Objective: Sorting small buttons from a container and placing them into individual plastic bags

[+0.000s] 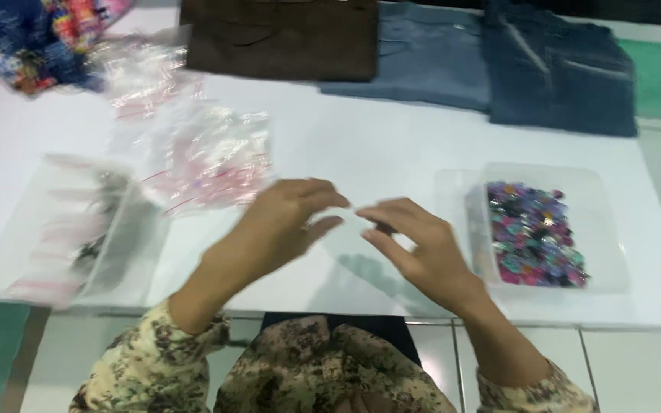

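L hand & R hand meet fingertip to fingertip over desk, pinching something small, unclear. Bead tray just right of R hand; L farther.

White table: along the far edge lie a dark brown cloth, a grey-blue cloth and a dark blue denim piece, with a multicoloured blue-and-pink fabric at the far left corner. Clear bags carry pink-red stripes. Clear tray at the right edge holds purple, pink and teal beads; sleeves are cream with brown floral print.
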